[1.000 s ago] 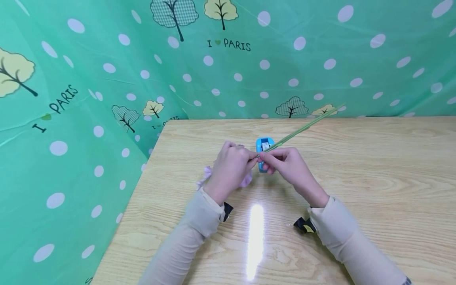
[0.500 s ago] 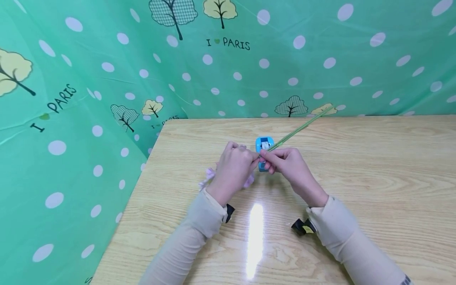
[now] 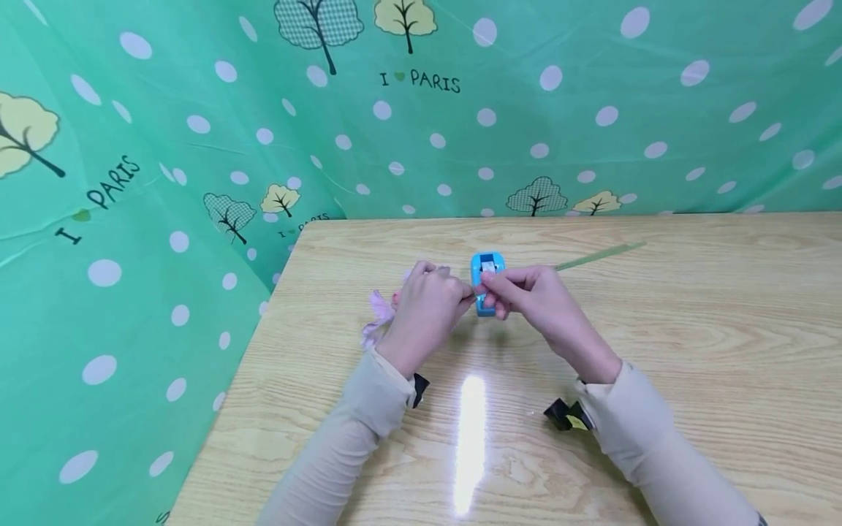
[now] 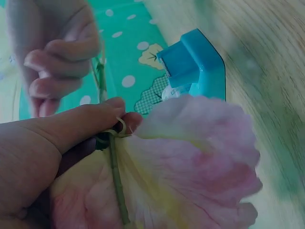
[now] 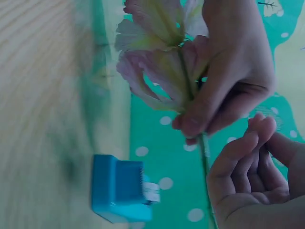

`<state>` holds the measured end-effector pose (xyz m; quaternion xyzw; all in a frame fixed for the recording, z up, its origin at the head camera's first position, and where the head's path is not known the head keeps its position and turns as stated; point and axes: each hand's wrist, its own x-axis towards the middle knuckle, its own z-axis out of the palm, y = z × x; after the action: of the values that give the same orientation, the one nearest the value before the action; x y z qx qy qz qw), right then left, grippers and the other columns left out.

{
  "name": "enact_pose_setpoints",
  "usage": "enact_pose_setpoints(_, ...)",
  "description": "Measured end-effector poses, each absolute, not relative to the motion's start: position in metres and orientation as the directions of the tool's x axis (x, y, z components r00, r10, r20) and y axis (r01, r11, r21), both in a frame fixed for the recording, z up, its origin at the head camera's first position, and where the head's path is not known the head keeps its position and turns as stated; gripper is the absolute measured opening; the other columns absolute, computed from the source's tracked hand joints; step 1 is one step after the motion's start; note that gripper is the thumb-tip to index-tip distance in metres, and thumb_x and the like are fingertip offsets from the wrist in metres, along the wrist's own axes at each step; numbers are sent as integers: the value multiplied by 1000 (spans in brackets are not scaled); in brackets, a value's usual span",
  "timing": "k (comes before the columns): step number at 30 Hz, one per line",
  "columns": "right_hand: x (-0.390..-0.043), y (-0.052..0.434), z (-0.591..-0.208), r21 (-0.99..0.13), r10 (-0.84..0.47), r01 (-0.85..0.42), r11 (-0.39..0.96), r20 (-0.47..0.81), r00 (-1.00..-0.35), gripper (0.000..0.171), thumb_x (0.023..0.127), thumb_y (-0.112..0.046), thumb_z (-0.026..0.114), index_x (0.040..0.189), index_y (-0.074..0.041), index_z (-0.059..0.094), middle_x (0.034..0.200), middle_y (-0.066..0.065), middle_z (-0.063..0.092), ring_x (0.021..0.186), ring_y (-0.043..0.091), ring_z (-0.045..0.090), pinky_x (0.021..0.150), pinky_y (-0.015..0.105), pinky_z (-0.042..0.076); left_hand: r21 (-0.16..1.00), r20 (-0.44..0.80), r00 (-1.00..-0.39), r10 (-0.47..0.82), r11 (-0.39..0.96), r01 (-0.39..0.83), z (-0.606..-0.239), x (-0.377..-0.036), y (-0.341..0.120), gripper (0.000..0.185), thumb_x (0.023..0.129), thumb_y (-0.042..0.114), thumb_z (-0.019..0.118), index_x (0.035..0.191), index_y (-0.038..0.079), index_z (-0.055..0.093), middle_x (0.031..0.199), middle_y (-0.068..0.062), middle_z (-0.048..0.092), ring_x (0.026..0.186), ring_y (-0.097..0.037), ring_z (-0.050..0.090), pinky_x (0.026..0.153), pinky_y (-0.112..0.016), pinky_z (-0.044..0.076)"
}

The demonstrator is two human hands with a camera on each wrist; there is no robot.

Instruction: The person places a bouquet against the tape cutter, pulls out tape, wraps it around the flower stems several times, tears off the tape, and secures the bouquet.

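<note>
My left hand (image 3: 429, 315) pinches the green stem (image 3: 600, 256) of a pale pink, ruffled flower (image 4: 205, 152) just below its petals. A thin pale loop of string (image 4: 122, 125) circles the stem by the left fingertips. From there the stem runs right, passing behind my right hand (image 3: 541, 296). Curled fingers on that hand meet the thumb beside the stem; nothing shows between them in the right wrist view. A blue tape dispenser (image 3: 486, 257) with a clear strip of tape stands beyond the hands, partly covered by the right fingers.
Under everything lies a light wood tabletop (image 3: 710, 351) with a bright glare strip in front of the hands. A green dotted curtain (image 3: 579, 95) hangs behind the table and along its left side. Black pieces (image 3: 567, 415) stick out under the wrists.
The stem has swung lower at its far end, and the right fingers no longer pinch it. More of the flower shows left of the left hand. The left hand keeps its hold.
</note>
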<state>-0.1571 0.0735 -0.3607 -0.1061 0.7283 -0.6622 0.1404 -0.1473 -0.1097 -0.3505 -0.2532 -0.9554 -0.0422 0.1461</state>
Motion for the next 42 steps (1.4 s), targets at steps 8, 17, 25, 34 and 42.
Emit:
enact_pose_setpoints(8, -156, 84, -344, -868, -260, -298, 397, 205, -944, 26, 98, -33, 64, 106, -10, 75, 101, 4, 73, 88, 20, 66, 82, 32, 53, -25, 266, -837, 479, 871, 490, -349, -147, -111, 7, 90, 27, 74, 89, 24, 81, 75, 6, 74, 96, -14, 71, 110, -31, 38)
enact_pose_setpoints(17, -162, 85, -355, -761, -354, -374, 530, 202, -913, 21, 95, -21, 68, 108, -5, 73, 108, 8, 72, 99, 23, 64, 86, 43, 55, -75, 292, -802, 522, 848, 525, -348, -147, -117, 9, 85, 27, 78, 94, 25, 81, 84, 7, 76, 98, -11, 70, 115, -31, 33)
enact_pose_setpoints(25, -163, 89, -356, -723, -444, -378, 578, 111, -889, 19, 96, -11, 66, 110, -2, 75, 104, 10, 74, 95, 23, 68, 82, 42, 56, -129, 310, -764, 566, 821, 556, -343, -148, -119, 10, 83, 27, 78, 93, 25, 80, 89, 6, 77, 98, -12, 69, 120, -33, 25)
enact_pose_setpoints(34, -159, 91, -354, -679, -482, -390, 622, 61, -874, 13, 94, -10, 68, 101, -6, 78, 96, 6, 76, 78, 16, 62, 68, 31, 50, -204, 308, -737, 601, 799, 566, -340, -145, -119, 11, 83, 19, 78, 93, 25, 80, 94, 5, 77, 106, -13, 68, 121, -32, 22)
enact_pose_setpoints(42, -153, 85, -351, -684, -496, -395, 614, 54, -866, 18, 93, -9, 68, 108, -2, 75, 95, 7, 75, 78, 15, 63, 70, 31, 53, -286, 387, -685, 617, 787, 546, -343, -147, -117, 19, 83, 3, 77, 88, 22, 80, 92, 8, 77, 103, -12, 67, 120, -34, 24)
